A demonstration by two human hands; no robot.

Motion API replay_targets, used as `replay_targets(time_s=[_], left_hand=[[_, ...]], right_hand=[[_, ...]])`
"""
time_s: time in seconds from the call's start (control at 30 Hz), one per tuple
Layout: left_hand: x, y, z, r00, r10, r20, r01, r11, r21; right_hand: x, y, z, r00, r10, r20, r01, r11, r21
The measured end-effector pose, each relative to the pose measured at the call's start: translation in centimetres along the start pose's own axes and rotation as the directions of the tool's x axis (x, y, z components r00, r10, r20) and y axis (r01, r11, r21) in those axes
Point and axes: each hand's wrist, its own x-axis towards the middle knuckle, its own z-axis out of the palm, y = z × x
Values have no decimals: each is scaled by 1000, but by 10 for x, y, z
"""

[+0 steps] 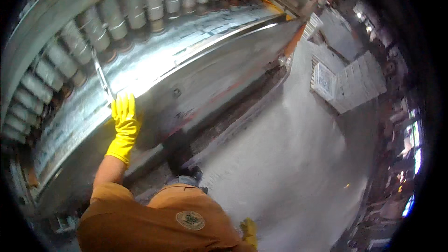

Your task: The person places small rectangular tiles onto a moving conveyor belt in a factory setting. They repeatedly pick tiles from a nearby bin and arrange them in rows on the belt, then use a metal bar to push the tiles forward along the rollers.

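My left hand (pixel 124 114), in a yellow rubber glove, rests at the near rim of a long metal machine bed (pixel 214 32). Its fingers look stretched out and lie side by side over the rim. A thin metal rod (pixel 100 72) slants across the bed, its lower end beside the fingertips; I see no clear grip on it. Down by my body at the lower edge, my right hand (pixel 249 232) wears a matching glove. Only part of it shows, and its fingers are too small and hidden to read.
A row of grey cylinders (pixel 135 7) lines the bed's far side under a wide curved beam (pixel 28 28). Bright light glares off the bed. Below the bed runs a grey metal side panel (pixel 200 74). To the right are the concrete floor (pixel 284 158) and a pale box-like object (pixel 324 81).
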Motion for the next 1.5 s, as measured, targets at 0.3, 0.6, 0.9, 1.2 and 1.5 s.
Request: replay_targets(time_s=[0.3, 0.6, 0.9, 1.2, 1.5], left_hand=[[160, 209, 107, 982, 158, 105, -116, 938, -327], [101, 400, 203, 495, 258, 830, 419, 765, -488], [-49, 447, 230, -78, 482, 873, 184, 867, -463], [153, 606, 382, -95, 384, 918, 5, 923, -386], [548, 884, 595, 175, 374, 911, 460, 787, -412]], right_hand=[[84, -9, -43, 963, 222, 155, -255, 936, 244], [233, -131, -163, 955, 285, 83, -297, 927, 230], [484, -265, -437, 992, 31, -122, 15, 932, 363], [578, -454, -521, 994, 32, -109, -3, 965, 262], [680, -517, -523, 946, 315, 75, -323, 914, 246]])
